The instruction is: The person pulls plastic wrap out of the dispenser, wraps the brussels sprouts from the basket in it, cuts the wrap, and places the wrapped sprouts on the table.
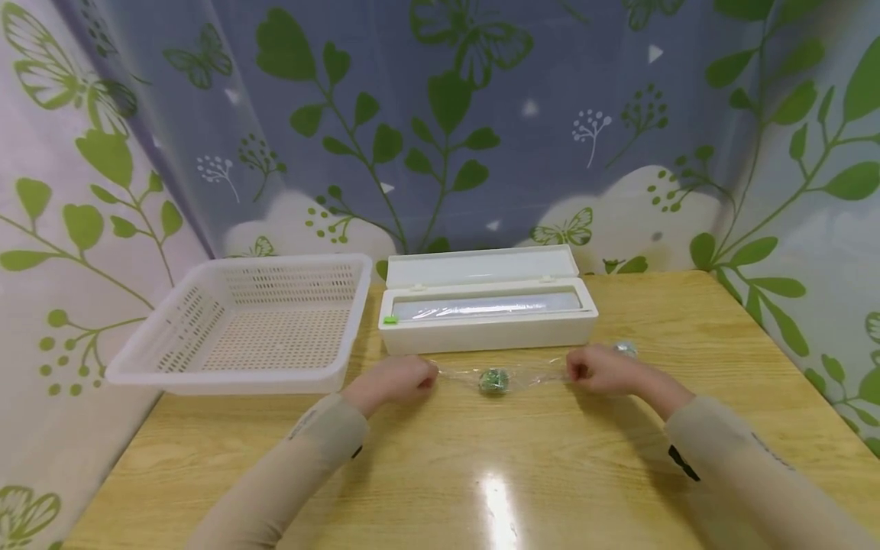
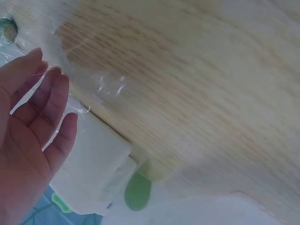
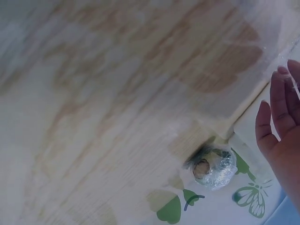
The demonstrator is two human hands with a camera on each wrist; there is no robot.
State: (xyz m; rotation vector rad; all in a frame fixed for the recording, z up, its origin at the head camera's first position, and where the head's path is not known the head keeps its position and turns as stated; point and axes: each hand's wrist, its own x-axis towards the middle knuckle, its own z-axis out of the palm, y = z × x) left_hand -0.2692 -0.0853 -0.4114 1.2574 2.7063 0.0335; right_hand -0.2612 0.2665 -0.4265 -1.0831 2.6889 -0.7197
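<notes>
In the head view, a sheet of clear cling film (image 1: 532, 374) stretches between the two hands, low over the wooden table. A small round green thing (image 1: 493, 381) sits at the middle of the film; its exact kind is unclear. My left hand (image 1: 400, 380) pinches the film's left end between thumb and fingers. On the other side, my right hand (image 1: 603, 370) pinches the right end. Just behind the right hand lies a second small roundish thing (image 3: 215, 168) in crinkled film, with green parts and a pale brown spot in the right wrist view.
Behind the hands stands a long white dispenser box (image 1: 488, 336), lid raised, with a film roll (image 1: 474, 307) inside. A white plastic basket (image 1: 227, 376) is at the left. Patterned curtains (image 1: 385, 92) surround the wooden table (image 1: 426, 473).
</notes>
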